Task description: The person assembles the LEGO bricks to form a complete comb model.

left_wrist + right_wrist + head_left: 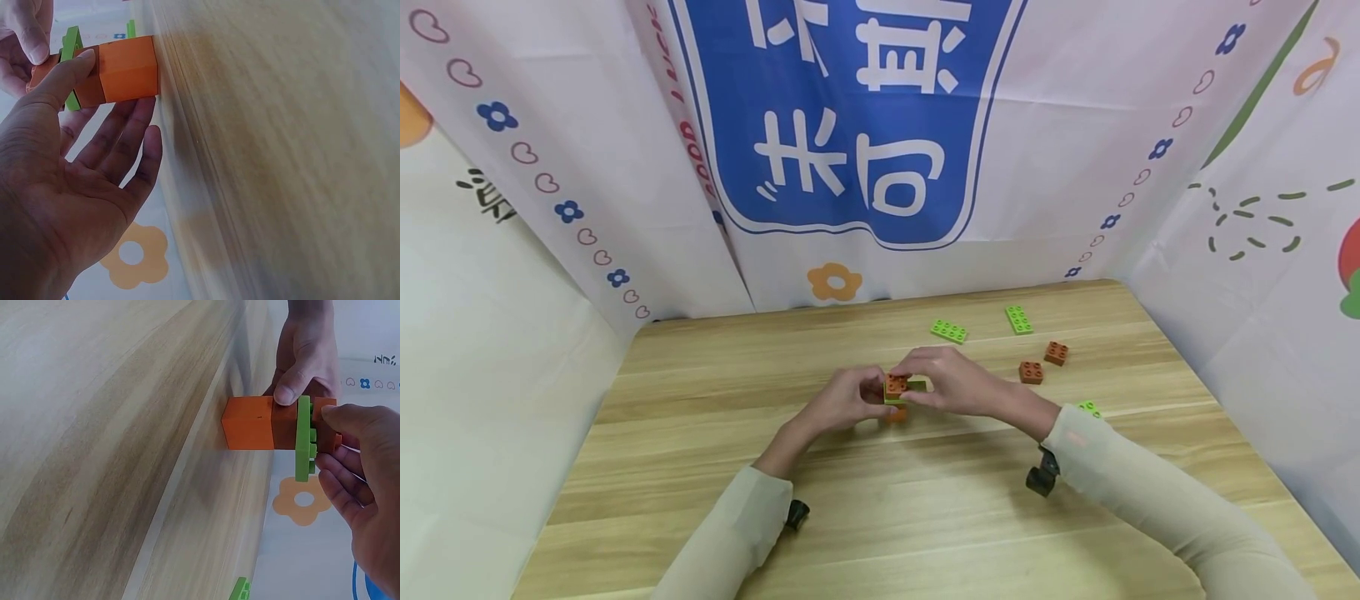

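A small stack of toy building bricks stands on the wooden table between both hands. At its base is a bright orange block (249, 428), with a darker brown-orange brick (284, 430) above it. Across that brick lies a thin green studded plate (303, 447), which juts out to the right side. A second brown-orange brick (896, 385) sits on top over the plate's left end. My right hand (951, 383) pinches this top brick between thumb and fingers. My left hand (842, 402) grips the stack below, its thumb on the lower brown-orange brick and fingers behind.
Toward the back right lie two green studded plates, one angled (950, 331) and one farther right (1019, 320). Two brown-orange bricks, a nearer one (1032, 372) and a farther one (1056, 352), lie beside them. Another green piece (1088, 408) is partly hidden by the right sleeve. Printed cloth walls border the table (700, 467).
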`<act>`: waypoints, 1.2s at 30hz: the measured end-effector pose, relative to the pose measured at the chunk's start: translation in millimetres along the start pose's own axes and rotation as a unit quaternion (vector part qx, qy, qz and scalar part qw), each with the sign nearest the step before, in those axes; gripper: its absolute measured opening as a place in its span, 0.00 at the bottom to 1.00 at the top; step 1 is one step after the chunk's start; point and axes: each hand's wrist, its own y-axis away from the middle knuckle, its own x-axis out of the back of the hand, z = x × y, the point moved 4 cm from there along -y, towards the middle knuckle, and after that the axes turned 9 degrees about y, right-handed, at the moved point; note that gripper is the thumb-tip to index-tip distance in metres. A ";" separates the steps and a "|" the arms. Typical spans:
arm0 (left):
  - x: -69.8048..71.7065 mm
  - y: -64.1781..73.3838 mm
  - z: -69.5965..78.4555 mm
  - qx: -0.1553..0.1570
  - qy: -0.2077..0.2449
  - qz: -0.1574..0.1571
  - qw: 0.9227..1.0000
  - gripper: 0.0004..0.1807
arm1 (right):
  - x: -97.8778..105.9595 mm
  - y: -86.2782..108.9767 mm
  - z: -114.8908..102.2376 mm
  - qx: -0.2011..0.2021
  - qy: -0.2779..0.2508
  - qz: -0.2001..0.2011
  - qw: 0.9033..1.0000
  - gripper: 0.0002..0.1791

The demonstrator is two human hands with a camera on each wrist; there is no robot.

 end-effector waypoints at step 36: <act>-1.7 -1.0 1.0 -0.011 0.007 -0.001 1.000 0.10 | 2.8 -11.3 0.1 -0.027 -0.025 -0.030 0.999 0.14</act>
